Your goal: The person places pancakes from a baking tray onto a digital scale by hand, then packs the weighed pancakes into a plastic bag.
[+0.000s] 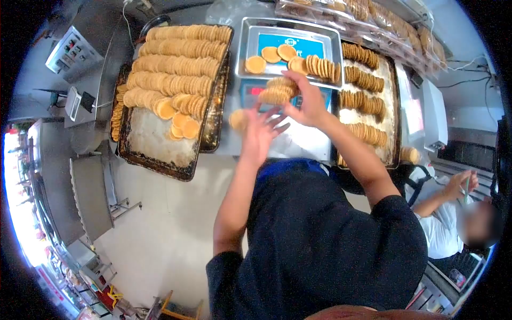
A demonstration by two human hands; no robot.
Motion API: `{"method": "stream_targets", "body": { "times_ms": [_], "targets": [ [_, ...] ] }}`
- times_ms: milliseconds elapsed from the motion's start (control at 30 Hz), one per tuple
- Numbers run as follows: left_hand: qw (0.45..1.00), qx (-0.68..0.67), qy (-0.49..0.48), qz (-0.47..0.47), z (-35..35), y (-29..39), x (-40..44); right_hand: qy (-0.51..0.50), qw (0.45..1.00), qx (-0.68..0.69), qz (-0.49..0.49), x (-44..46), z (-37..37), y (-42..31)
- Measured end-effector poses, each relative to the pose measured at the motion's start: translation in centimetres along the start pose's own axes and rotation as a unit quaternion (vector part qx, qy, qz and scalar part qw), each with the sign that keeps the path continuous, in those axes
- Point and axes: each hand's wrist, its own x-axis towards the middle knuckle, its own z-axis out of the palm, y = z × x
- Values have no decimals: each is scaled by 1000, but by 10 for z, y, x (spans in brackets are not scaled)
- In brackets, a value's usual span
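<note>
My right hand [308, 101] is closed around a stack of round flat cookies [278, 92], held above the scale's display. My left hand [261, 133] is spread beneath the stack, its fingers apart. One loose cookie [238, 120] shows beside that hand, blurred; whether it touches the hand is unclear. Beyond the hands, a metal tray [244, 50] sits on the scale [250, 93] and holds loose cookies and a leaning row of them. To the left, a dark baking tray [154, 133] carries long rows of pale cookies, with several loose ones at its near right part.
On the right stands another baking tray [396, 101] with rows of browner cookies. Clear bags of cookies [368, 16] line the back. A person in a white shirt [442, 213] is at the far right. A grey folding table [90, 197] stands at left.
</note>
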Motion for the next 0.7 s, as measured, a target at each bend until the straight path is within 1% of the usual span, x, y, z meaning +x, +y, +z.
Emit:
{"method": "stream_targets", "body": {
  "times_ms": [67,100,167,200,300,333,467,500,533,567,600,667,700],
  "targets": [
    [981,-126,-92,-113,-2,2,18,-93,994,4,65,-21,2,-17],
    [981,-125,-87,-120,-1,-4,23,-94,993,8,73,-29,7,-15],
    [996,-56,-45,-54,6,-23,31,-46,998,-37,-22,-44,16,-11],
    [997,-52,-31,-46,10,-27,32,-43,998,-49,-6,-49,14,-15],
    [995,-41,-38,-84,17,-30,23,-10,998,-52,27,-69,13,-16],
    [995,-40,-38,-89,16,-36,24,-9,997,-81,14,-73,11,-16],
    [994,-36,-10,-103,20,-50,23,-26,993,-116,10,-84,7,-18],
    [993,-39,0,-107,21,-51,21,-5,993,-115,19,-86,4,-22],
    [993,-35,-25,-110,19,-53,21,8,994,-109,29,-91,2,-19],
    [993,-35,-19,-107,18,-54,19,22,994,-104,39,-95,1,-17],
    [993,-35,-34,-110,19,-54,18,60,992,-96,55,-96,2,-18],
    [990,-42,-60,-125,21,-53,13,48,993,-101,43,-98,-3,-19],
    [990,-43,-55,-121,24,-52,8,39,993,-108,29,-97,-6,-21]
  ]
}}
